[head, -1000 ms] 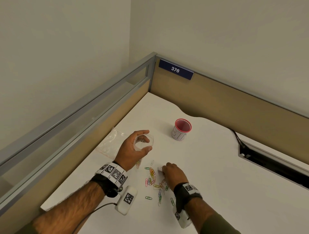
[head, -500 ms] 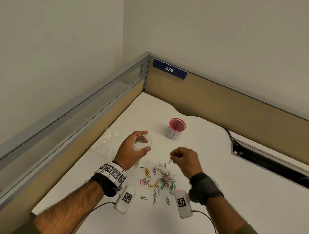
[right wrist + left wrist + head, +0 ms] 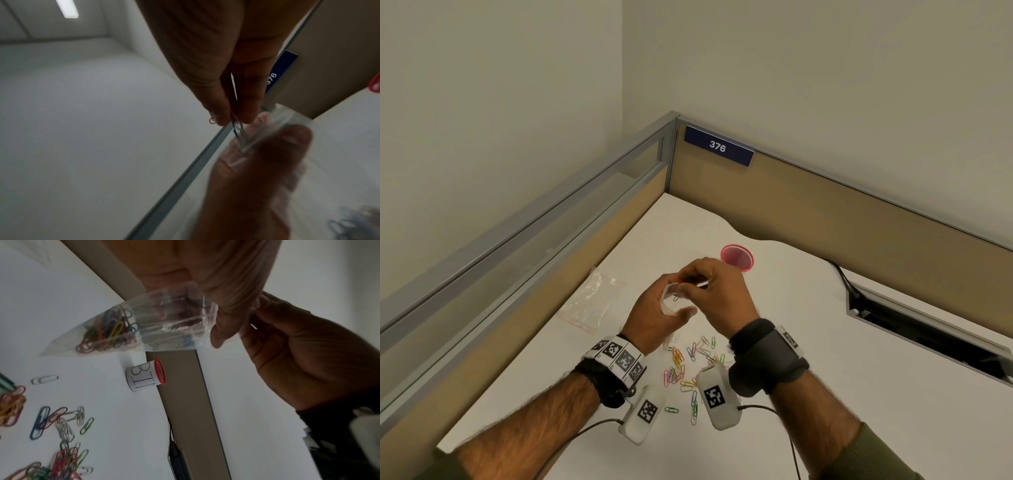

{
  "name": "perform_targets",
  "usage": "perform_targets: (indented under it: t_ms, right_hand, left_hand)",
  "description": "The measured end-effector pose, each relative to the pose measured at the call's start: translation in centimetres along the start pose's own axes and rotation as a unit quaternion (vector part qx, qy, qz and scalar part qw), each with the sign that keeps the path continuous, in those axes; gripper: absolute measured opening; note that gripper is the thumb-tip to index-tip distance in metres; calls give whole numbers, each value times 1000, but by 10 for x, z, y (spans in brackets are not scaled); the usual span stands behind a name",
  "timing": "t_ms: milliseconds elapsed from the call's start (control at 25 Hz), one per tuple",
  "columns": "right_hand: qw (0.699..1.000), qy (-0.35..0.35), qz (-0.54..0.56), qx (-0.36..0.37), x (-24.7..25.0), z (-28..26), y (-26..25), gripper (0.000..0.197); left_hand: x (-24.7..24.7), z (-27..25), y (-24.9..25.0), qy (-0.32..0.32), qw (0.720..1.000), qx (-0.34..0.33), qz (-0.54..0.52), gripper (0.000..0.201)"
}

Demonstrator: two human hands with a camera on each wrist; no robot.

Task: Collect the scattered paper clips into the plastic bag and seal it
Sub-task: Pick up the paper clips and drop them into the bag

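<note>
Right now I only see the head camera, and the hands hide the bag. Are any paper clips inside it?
Observer: Yes. The left wrist view shows coloured paper clips bunched in the bottom of the clear plastic bag that the left hand holds.
Operator: What's the right hand got?
Observer: The right wrist view shows its fingers pinching a few more clips at the bag's mouth.
Operator: What does the red-rimmed cup say?
Observer: On its white side, BIN.

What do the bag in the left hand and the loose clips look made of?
Bag: thin clear plastic film, glossy; the clips inside and the fingers show through. Loose clips: bent wire, likely metal with a coloured coating; a few look bare silver.
</note>
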State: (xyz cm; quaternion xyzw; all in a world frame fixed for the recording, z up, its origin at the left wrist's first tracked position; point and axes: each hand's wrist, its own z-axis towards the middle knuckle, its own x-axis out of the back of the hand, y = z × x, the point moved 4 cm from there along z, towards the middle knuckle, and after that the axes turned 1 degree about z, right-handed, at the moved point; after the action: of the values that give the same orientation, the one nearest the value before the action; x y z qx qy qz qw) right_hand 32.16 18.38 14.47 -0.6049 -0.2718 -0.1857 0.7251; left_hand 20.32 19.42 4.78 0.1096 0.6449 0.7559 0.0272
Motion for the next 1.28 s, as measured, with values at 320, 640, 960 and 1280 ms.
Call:
perform_targets:
  t_ms: [320, 640, 960, 1280]
  right_hand:
    - [997, 79, -6, -12, 34, -10, 40, 10]
    - [909, -104, -293, -277, -17, -83, 226, 35]
    - [947, -107, -191, -235, -48, -109, 207, 21]
    - [934, -79, -177, -300, -59, -135, 199, 30]
  left_hand:
    - [1, 2, -4, 5, 1000, -1, -14, 54]
    - [13, -5, -13, 15, 1000, 5, -13, 56]
    - [23, -14, -16, 26, 1000, 7, -11, 58]
    - [30, -18, -22, 35, 999, 11, -21, 62]
